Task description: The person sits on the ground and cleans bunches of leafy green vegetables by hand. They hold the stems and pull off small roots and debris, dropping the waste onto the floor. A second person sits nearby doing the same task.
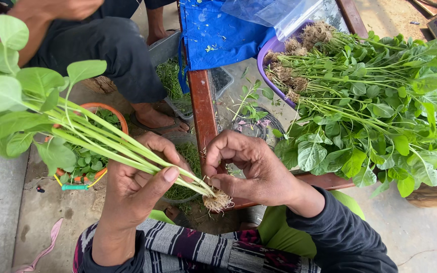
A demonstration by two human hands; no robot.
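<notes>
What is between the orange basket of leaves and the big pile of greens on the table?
In the head view, between the orange basket and the pile of greens are the left hand, right hand, and the held stems.

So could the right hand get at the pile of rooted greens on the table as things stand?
Probably yes. The right hand is at the roots of the bunch the left hand holds, and the pile of greens lies just beside it with nothing between.

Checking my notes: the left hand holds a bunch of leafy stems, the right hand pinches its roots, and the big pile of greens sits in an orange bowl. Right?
Not quite. The head view shows the pile of greens in a purple bowl. The left hand holds the stems; the right hand pinches the roots.
</notes>
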